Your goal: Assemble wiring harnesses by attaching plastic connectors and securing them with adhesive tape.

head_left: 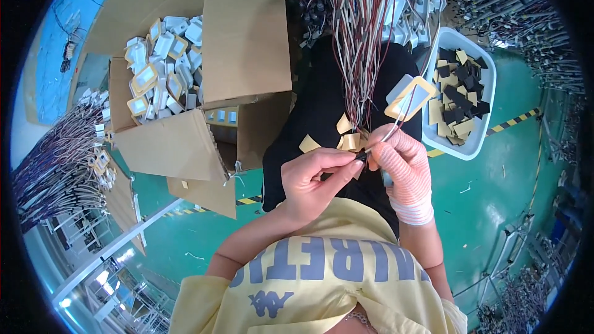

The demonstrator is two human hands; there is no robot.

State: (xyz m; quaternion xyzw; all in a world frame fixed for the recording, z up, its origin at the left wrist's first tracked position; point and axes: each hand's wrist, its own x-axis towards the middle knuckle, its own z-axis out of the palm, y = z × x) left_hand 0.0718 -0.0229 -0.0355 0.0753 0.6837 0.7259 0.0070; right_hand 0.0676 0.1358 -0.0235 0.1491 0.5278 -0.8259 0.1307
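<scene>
My bare left hand is closed in a pinch on a small black piece above my lap. Close against it, my right hand, in a striped glove with the fingertips showing, pinches a thin cable. That cable runs up to a white plastic housing with a pale yellow frame, which hangs just above the right hand. Several tan paper-like pieces lie on my dark trousers, just beyond my fingers. The fingers partly hide where the cable and the black piece meet.
An open cardboard box full of white housings stands at the left. A white plastic bin with black and tan pieces is at the right. Bundled wires hang over my lap; more cable bundles lie at far left.
</scene>
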